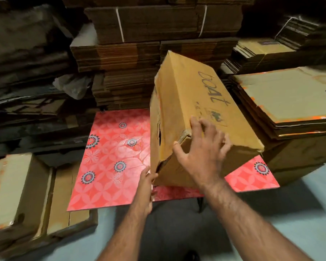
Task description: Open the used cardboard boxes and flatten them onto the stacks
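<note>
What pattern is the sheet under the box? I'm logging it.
Red sheet with pale floral circles; head view.

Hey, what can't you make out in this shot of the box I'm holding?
- Head view: the cardboard box underside and far end face away.
- Left hand fingertips go behind the box's lower corner; its grip is unclear.
- Right hand covers part of the near end flap.
- Small print below the marker writing is blurred.
</note>
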A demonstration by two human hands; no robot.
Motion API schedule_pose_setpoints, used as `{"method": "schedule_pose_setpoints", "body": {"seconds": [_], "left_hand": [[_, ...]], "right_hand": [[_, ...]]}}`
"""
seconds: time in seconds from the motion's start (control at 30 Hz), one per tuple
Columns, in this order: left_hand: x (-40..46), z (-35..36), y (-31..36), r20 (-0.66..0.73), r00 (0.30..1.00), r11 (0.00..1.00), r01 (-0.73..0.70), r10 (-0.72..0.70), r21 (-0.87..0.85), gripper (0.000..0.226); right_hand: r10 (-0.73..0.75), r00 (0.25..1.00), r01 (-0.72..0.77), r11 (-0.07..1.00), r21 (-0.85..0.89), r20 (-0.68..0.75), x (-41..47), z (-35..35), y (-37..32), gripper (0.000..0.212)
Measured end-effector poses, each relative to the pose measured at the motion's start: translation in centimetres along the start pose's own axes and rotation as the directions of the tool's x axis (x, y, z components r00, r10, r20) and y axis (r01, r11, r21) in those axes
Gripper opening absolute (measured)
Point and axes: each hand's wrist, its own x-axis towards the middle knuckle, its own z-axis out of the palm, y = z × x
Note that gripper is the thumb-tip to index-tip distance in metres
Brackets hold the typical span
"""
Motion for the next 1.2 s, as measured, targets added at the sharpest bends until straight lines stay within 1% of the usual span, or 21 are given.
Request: {"method": "schedule_pose_setpoints", "body": {"seconds": [0.07,0.13,0.23,0.3,0.33,0.4,0.43,0.5,0.53,0.57,0.6,0.63,0.67,0.7,0.77,0.9,0.97,1.03,1.1,1.17,1.2], "left_hand": [[0.4,0.0,0.3,0.085,0.995,0.998,-0.048,0.044,0.046,0.052],[0.6,0.3,1.0,0.149,0.986,0.997,-0.076,0.074,0.004,0.03],[0.4,0.0,1.9,0.14,0.984,0.993,-0.114,0.113,-0.001,0.04],[0.8,-0.6,2.1,0.106,0.978,0.976,-0.191,0.18,0.106,0.058],[1.5,-1.0,1.7,0.11,0.968,0.952,-0.244,0.227,0.184,0.067],[3.2,-1.3,1.2,0.134,0.956,0.903,-0.292,0.262,0.315,0.081],[3.7,-1.2,1.1,0.14,0.954,0.898,-0.297,0.265,0.326,0.086],[3.7,-0.5,1.5,0.118,0.951,0.9,-0.308,0.285,0.308,0.088],[3.1,0.1,1.8,0.091,0.955,0.91,-0.296,0.281,0.292,0.087],[2.7,0.6,2.0,0.059,0.958,0.919,-0.285,0.28,0.273,0.085],[2.3,1.1,2.0,0.027,0.962,0.925,-0.269,0.272,0.267,0.083],[1.8,1.7,2.0,0.001,0.964,0.93,-0.256,0.265,0.263,0.082],[1.7,2.0,1.8,-0.019,0.968,0.936,-0.238,0.251,0.258,0.082],[1.6,2.4,1.6,-0.028,0.973,0.945,-0.215,0.229,0.245,0.081],[1.0,3.0,1.7,-0.013,0.983,0.963,-0.178,0.184,0.201,0.078],[0.0,4.6,1.5,-0.011,0.989,0.981,-0.142,0.144,0.132,0.064],[-0.3,5.1,1.4,-0.048,0.988,0.989,-0.143,0.144,0.036,0.058],[-0.3,5.5,1.2,-0.097,0.989,0.989,-0.121,0.113,-0.082,0.044],[-0.2,6.3,0.4,-0.12,0.992,0.974,-0.068,0.042,-0.216,0.032],[-0.4,7.8,-1.1,-0.091,0.996,0.93,-0.026,-0.008,-0.367,0.031],[-0.6,8.6,-1.8,-0.079,0.996,0.904,-0.002,-0.035,-0.427,0.029]], "right_hand": [[-0.108,0.992,0.115,0.987,-0.11,0.067,-2.1,2.7,-2.7,0.085],[-0.174,0.972,0.201,0.965,-0.172,0.159,-3.9,4.7,-5.3,0.089],[-0.174,0.959,0.213,0.962,-0.169,0.222,-4.0,4.8,-7.2,0.089],[-0.217,0.952,0.227,0.974,-0.023,0.215,-2.7,3.5,-6.0,0.081],[-0.225,0.953,0.196,0.969,0.153,0.205,-1.8,2.6,-4.7,0.077],[-0.117,0.986,0.041,0.858,0.513,0.116,-0.3,0.4,-1.3,0.075],[0.029,0.999,-0.037,0.804,0.594,0.023,0.2,-0.3,0.8,0.077],[0.342,0.939,-0.255,0.761,0.597,-0.035,0.8,-0.8,5.4,0.088],[0.456,0.888,-0.384,0.673,0.632,0.054,1.0,-0.5,7.6,0.094],[0.505,0.834,-0.495,0.507,0.706,0.223,0.9,-0.1,9.2,0.099],[0.477,0.777,-0.589,0.319,0.743,0.411,0.4,0.7,10.4,0.1],[0.392,0.715,-0.678,0.188,0.711,0.578,-0.3,1.5,11.1,0.096],[0.29,0.668,-0.739,0.145,0.658,0.686,-1.2,2.0,11.5,0.09],[0.217,0.635,-0.772,0.145,0.619,0.741,-2.2,2.9,12.0,0.086],[0.168,0.632,-0.775,0.153,0.613,0.757,-3.5,4.2,12.6,0.087],[0.166,0.682,-0.73,0.207,0.651,0.712,-2.7,4.7,14.1,0.09],[0.149,0.748,-0.655,0.327,0.681,0.647,-1.5,3.1,14.4,0.085],[0.114,0.842,-0.493,0.557,0.668,0.527,0.3,1.2,14.1,0.085],[0.03,0.917,-0.27,0.78,0.565,0.397,2.5,-1.0,12.6,0.087],[-0.157,0.938,0.012,0.905,0.424,0.308,4.6,-3.0,9.9,0.082],[-0.257,0.919,0.154,0.932,0.327,0.298,5.4,-3.7,8.2,0.077]]}}
